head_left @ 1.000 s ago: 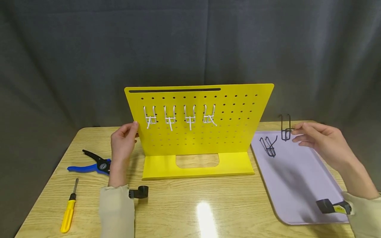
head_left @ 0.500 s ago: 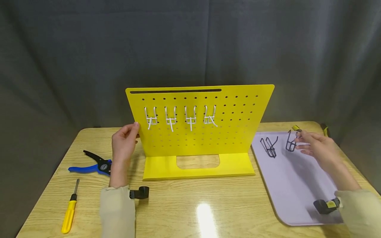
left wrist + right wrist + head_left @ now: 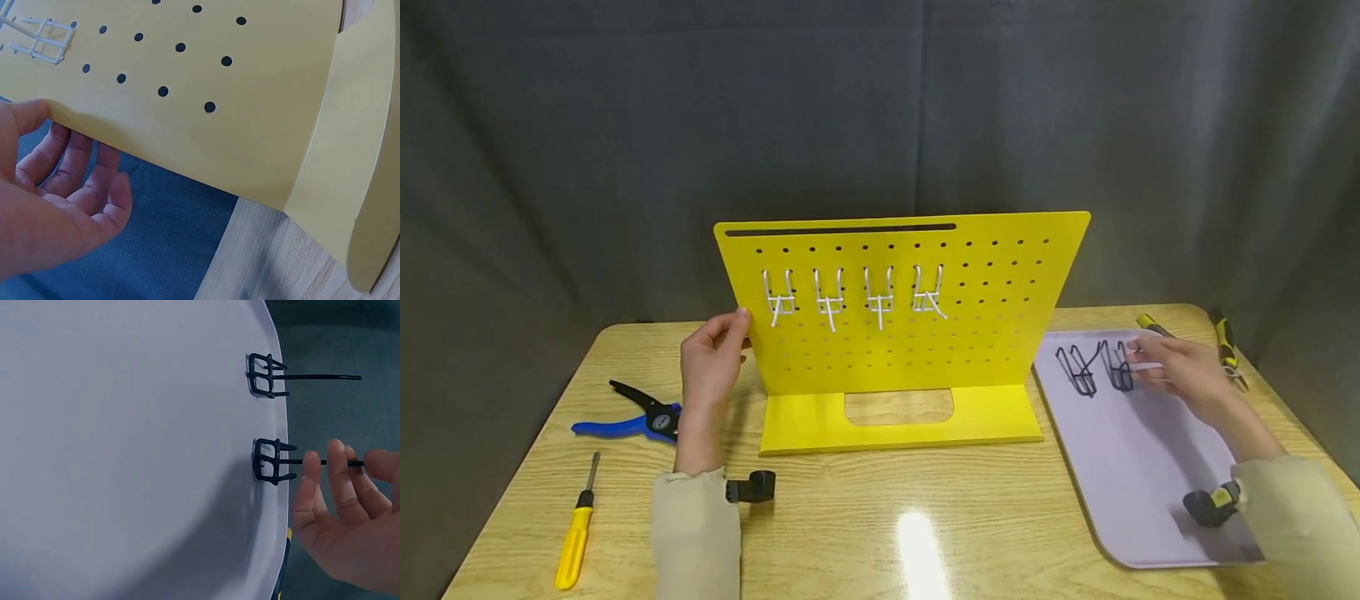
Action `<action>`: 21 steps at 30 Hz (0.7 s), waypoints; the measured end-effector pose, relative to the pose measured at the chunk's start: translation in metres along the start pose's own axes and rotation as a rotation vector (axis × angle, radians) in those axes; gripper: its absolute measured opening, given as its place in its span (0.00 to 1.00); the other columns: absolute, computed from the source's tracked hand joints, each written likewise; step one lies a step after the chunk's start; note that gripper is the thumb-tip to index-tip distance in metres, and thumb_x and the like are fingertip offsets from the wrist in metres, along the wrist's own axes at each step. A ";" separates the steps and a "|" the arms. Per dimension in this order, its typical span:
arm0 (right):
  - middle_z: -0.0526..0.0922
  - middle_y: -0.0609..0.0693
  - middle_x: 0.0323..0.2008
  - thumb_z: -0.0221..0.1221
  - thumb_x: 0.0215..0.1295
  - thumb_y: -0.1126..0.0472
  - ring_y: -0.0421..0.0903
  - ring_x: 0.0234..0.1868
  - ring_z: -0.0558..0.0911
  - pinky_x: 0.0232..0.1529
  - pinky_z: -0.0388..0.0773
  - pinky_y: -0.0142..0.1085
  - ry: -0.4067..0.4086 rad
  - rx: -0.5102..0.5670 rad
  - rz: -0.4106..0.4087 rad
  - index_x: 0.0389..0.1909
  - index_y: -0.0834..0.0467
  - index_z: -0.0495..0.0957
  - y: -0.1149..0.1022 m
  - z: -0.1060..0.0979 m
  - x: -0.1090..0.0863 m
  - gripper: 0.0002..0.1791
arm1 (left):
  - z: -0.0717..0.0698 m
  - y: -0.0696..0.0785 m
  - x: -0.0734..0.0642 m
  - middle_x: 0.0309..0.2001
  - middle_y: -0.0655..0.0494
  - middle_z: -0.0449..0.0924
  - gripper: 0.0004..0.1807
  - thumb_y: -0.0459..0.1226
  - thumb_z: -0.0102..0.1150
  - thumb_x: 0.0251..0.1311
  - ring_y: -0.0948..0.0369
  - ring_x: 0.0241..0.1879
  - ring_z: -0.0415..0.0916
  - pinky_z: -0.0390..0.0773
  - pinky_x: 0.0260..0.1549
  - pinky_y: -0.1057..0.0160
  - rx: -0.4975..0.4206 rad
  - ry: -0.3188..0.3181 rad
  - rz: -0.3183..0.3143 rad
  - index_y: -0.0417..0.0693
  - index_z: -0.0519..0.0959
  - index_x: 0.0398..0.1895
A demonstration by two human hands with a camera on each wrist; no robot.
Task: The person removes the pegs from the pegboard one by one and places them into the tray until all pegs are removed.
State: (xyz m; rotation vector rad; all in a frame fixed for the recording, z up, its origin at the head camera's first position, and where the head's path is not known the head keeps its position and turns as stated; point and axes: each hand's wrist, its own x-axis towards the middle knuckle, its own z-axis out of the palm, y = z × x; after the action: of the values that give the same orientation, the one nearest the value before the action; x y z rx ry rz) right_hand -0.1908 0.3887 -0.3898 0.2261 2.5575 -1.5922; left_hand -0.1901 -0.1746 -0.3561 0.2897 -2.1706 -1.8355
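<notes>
My left hand (image 3: 709, 358) pinches the left edge of a yellow pegboard (image 3: 880, 354), with the thumb in front and the fingers behind, as the left wrist view shows. Several white wire hooks (image 3: 828, 304) hang in one row on the board's left and middle. At the far end of the lilac tray (image 3: 1150, 483), my right hand (image 3: 1187, 379) holds a black wire hook (image 3: 267, 462) by its prong between thumb and fingers. Its frame is low at the tray's surface. Beside it lies a second black wire hook (image 3: 1078, 379), its prong pointing up.
On the left of the table (image 3: 820, 533) lie a blue-and-black handled tool (image 3: 617, 427) and a yellow screwdriver (image 3: 572, 546). Beyond the tray are a yellow-and-black handle (image 3: 1150, 323) and pliers (image 3: 1225, 337) with yellow-and-black grips. A dark curtain (image 3: 880, 108) hangs behind.
My right hand has moved left and down with the black wire hook, from above the tray's far edge to next to the other black hook. The left hand has stayed at the pegboard.
</notes>
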 end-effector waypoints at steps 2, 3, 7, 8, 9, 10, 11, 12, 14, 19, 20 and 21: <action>0.79 0.31 0.32 0.46 0.74 0.45 0.32 0.36 0.82 0.38 0.79 0.30 -0.002 -0.017 -0.001 0.63 0.74 0.61 0.000 0.002 0.002 0.35 | 0.000 0.000 0.000 0.36 0.61 0.77 0.26 0.53 0.53 0.66 0.62 0.37 0.76 0.72 0.41 0.61 -0.002 0.001 0.000 0.39 0.79 0.50; 0.78 0.31 0.32 0.46 0.74 0.45 0.32 0.35 0.81 0.38 0.79 0.31 0.001 -0.031 -0.003 0.63 0.74 0.61 0.000 0.002 0.003 0.35 | 0.000 0.000 0.000 0.36 0.61 0.77 0.26 0.53 0.53 0.66 0.62 0.38 0.76 0.72 0.41 0.61 -0.002 0.001 0.000 0.39 0.79 0.50; 0.77 0.32 0.33 0.45 0.74 0.45 0.32 0.35 0.81 0.38 0.79 0.31 0.006 -0.062 -0.003 0.64 0.74 0.61 0.000 0.005 0.004 0.36 | 0.000 -0.001 0.000 0.36 0.61 0.77 0.26 0.53 0.53 0.66 0.60 0.39 0.76 0.72 0.41 0.61 -0.007 0.002 0.002 0.39 0.79 0.50; 0.77 0.32 0.33 0.45 0.74 0.44 0.32 0.35 0.81 0.38 0.79 0.31 0.008 -0.069 -0.001 0.64 0.73 0.61 0.000 0.005 0.004 0.36 | 0.000 -0.001 0.000 0.36 0.62 0.77 0.26 0.53 0.53 0.66 0.59 0.39 0.76 0.72 0.41 0.61 -0.009 0.003 0.002 0.39 0.79 0.50; 0.77 0.33 0.34 0.45 0.73 0.44 0.31 0.35 0.81 0.38 0.79 0.31 0.010 -0.073 0.000 0.64 0.73 0.62 0.000 0.005 0.004 0.36 | 0.000 -0.001 0.000 0.35 0.62 0.77 0.26 0.52 0.54 0.66 0.59 0.39 0.76 0.72 0.41 0.61 -0.010 0.005 0.001 0.39 0.79 0.50; 0.77 0.33 0.34 0.44 0.74 0.44 0.31 0.35 0.81 0.38 0.79 0.31 0.009 -0.073 0.000 0.64 0.73 0.61 0.000 0.005 0.004 0.36 | 0.000 -0.001 0.000 0.35 0.62 0.77 0.26 0.52 0.54 0.66 0.59 0.39 0.76 0.72 0.41 0.61 -0.011 0.006 0.001 0.39 0.79 0.50; 0.77 0.34 0.35 0.44 0.74 0.44 0.31 0.36 0.80 0.38 0.79 0.31 0.009 -0.072 0.000 0.64 0.73 0.61 0.000 0.005 0.003 0.36 | 0.001 -0.001 0.000 0.35 0.62 0.77 0.25 0.52 0.54 0.66 0.59 0.39 0.76 0.72 0.41 0.61 -0.011 0.006 0.000 0.39 0.79 0.50; 0.77 0.34 0.35 0.44 0.74 0.44 0.31 0.36 0.80 0.38 0.79 0.31 0.007 -0.070 0.002 0.65 0.73 0.61 0.000 0.004 0.003 0.36 | 0.001 -0.001 0.000 0.35 0.62 0.77 0.25 0.52 0.54 0.66 0.59 0.39 0.76 0.72 0.41 0.61 -0.011 0.006 -0.001 0.39 0.79 0.50; 0.77 0.33 0.35 0.45 0.74 0.45 0.32 0.36 0.81 0.38 0.78 0.30 0.000 -0.049 0.007 0.66 0.73 0.59 0.000 0.003 0.002 0.37 | 0.002 -0.001 0.000 0.36 0.61 0.77 0.26 0.52 0.54 0.66 0.60 0.38 0.76 0.72 0.41 0.62 -0.007 0.005 -0.003 0.39 0.79 0.50; 0.82 0.35 0.32 0.52 0.71 0.49 0.38 0.33 0.84 0.35 0.79 0.30 -0.016 0.128 0.014 0.62 0.59 0.65 -0.004 0.001 -0.002 0.25 | 0.002 0.000 0.001 0.41 0.54 0.78 0.27 0.54 0.53 0.66 0.61 0.38 0.75 0.71 0.41 0.63 0.009 0.001 -0.014 0.39 0.79 0.51; 0.83 0.36 0.32 0.53 0.71 0.50 0.38 0.33 0.84 0.35 0.79 0.30 -0.010 0.164 0.004 0.59 0.54 0.67 -0.005 0.001 -0.003 0.20 | 0.001 0.000 0.001 0.42 0.53 0.78 0.27 0.54 0.53 0.66 0.60 0.39 0.75 0.71 0.41 0.62 0.010 0.000 -0.017 0.40 0.79 0.51; 0.83 0.37 0.32 0.54 0.71 0.51 0.39 0.33 0.84 0.34 0.79 0.30 0.001 0.189 -0.014 0.54 0.50 0.68 -0.007 0.001 -0.005 0.15 | 0.001 0.000 0.000 0.42 0.52 0.77 0.27 0.54 0.53 0.66 0.59 0.40 0.75 0.71 0.42 0.62 0.009 -0.001 -0.020 0.39 0.79 0.51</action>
State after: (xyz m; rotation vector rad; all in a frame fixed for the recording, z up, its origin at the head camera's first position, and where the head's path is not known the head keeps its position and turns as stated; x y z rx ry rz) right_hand -0.1874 0.3845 -0.3830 0.2269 2.4139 -1.8395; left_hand -0.1909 -0.1734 -0.3561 0.3130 -2.1849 -1.8375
